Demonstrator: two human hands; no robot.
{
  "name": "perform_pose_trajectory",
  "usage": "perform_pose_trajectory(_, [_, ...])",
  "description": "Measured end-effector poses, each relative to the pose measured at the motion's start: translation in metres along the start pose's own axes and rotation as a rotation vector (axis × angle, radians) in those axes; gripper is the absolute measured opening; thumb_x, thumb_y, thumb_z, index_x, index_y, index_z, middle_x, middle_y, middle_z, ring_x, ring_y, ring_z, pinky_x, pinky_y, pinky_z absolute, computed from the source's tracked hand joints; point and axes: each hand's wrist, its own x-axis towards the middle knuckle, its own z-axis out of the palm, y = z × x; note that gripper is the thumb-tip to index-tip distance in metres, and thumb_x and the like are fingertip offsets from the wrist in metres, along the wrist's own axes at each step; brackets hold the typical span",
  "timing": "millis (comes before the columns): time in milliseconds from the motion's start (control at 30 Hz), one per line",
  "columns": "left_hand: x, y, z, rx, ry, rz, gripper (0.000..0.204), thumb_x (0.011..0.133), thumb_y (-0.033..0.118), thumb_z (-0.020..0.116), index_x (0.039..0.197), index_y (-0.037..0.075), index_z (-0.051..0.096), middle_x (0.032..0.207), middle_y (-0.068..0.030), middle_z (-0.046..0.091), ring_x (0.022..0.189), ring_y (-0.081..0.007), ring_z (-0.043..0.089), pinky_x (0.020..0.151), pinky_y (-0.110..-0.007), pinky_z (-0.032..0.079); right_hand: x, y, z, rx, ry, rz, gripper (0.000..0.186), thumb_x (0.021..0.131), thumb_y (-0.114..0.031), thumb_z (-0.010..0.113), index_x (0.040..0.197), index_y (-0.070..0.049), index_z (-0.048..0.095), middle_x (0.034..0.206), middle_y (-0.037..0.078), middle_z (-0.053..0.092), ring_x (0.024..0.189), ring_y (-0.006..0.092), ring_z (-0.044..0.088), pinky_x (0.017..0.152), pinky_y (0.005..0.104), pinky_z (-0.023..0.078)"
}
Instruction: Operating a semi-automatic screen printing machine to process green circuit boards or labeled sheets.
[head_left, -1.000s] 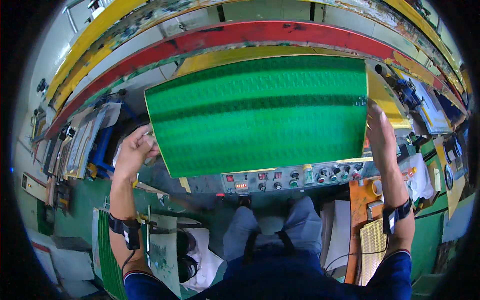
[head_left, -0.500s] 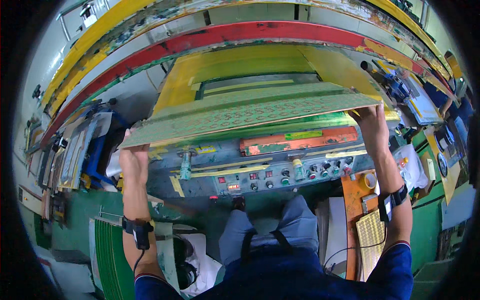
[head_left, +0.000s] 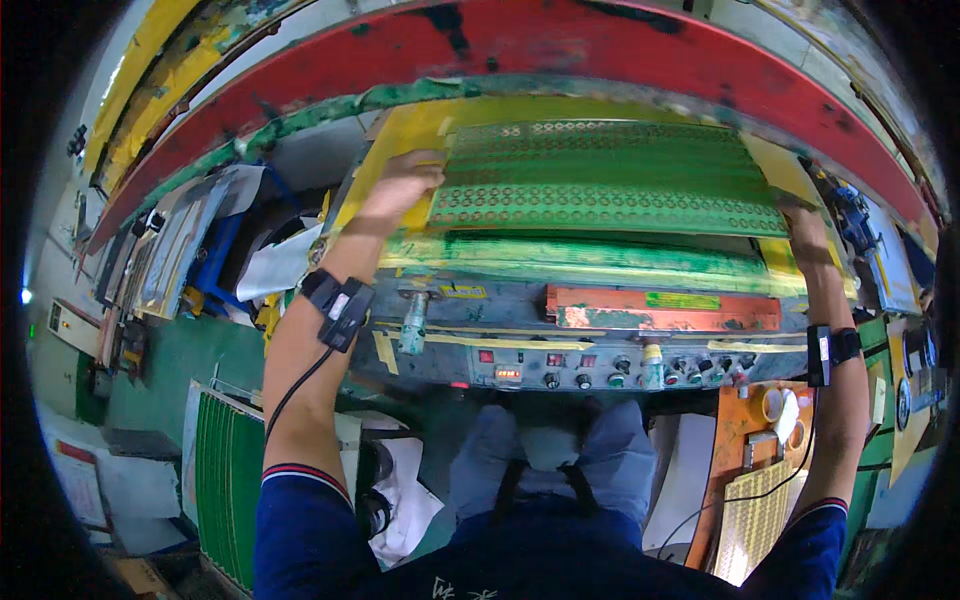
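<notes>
A green circuit board panel (head_left: 600, 190) with rows of copper-coloured rings lies low over the yellow-edged bed (head_left: 375, 185) of a printing machine, beneath a red frame bar. At its left edge, my left hand (head_left: 405, 185) has its fingers closed against the side of the panel, slightly blurred. My right hand (head_left: 805, 232) grips the near right corner; part of its fingers is hidden by the panel and shade.
The red bar (head_left: 500, 50) spans above my hands. Along the machine's front are an orange bar (head_left: 660, 308), knobs and a small display. An orange side table (head_left: 735, 410) holds tape rolls and a patterned sheet (head_left: 750, 510). Green panels (head_left: 225, 480) stand in a rack at lower left.
The panel has gone from raised and tilted to lower and flatter over the bed. Both hands moved with it; my left hand shifted right and farther away. The view has moved closer to the red bar.
</notes>
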Motion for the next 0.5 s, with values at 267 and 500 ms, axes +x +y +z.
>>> perform_pose_trajectory(267, [0.020, -0.024, 0.019, 0.362, -0.108, 0.110, 0.047, 0.079, 0.001, 0.061, 0.125, -0.001, 0.051, 0.124, -0.0157, 0.057, 0.120, -0.0238, 0.051, 0.100, -0.033, 0.040, -0.004, 0.020, 0.010, -0.033, -0.024, 0.011, 0.031, 0.083, -0.013, 0.057, 0.110, 0.002, 0.061, 0.105, 0.006, 0.063, 0.096, 0.0171, 0.056, 0.084, 0.0312, 0.043])
perform_pose_trajectory(500, [0.018, -0.036, 0.020, 0.414, -0.034, 0.133, 0.052, 0.075, 0.007, 0.064, 0.125, -0.002, 0.051, 0.120, -0.0174, 0.060, 0.116, -0.0259, 0.056, 0.097, -0.035, 0.043, -0.005, 0.029, 0.016, 0.027, -0.026, 0.148, 0.034, 0.083, -0.010, 0.056, 0.114, 0.002, 0.061, 0.112, 0.007, 0.063, 0.101, 0.0176, 0.056, 0.090, 0.0305, 0.041])
